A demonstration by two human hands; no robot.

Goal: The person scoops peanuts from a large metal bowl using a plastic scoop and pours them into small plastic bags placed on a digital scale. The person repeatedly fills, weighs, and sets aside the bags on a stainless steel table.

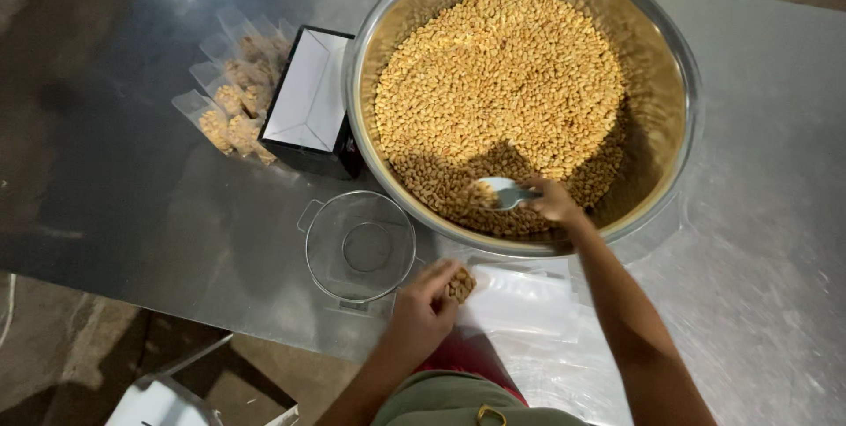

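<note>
A big steel bowl (679, 65) full of roasted peanuts (498, 74) stands on the metal table. My right hand (553, 200) reaches into the bowl's near side and grips a small pale scoop (500, 192) that rests among the nuts. At the table's near edge, my left hand (421, 311) holds a small clear bag (459, 285) partly filled with peanuts. A stack of empty clear bags (520, 303) lies just right of that hand.
A small round clear container (359, 246) sits left of my left hand. A black-edged box with a white inside (308, 100) stands beside the bowl, with several filled peanut bags (231, 104) to its left. The table's near edge (220, 325) drops to the floor.
</note>
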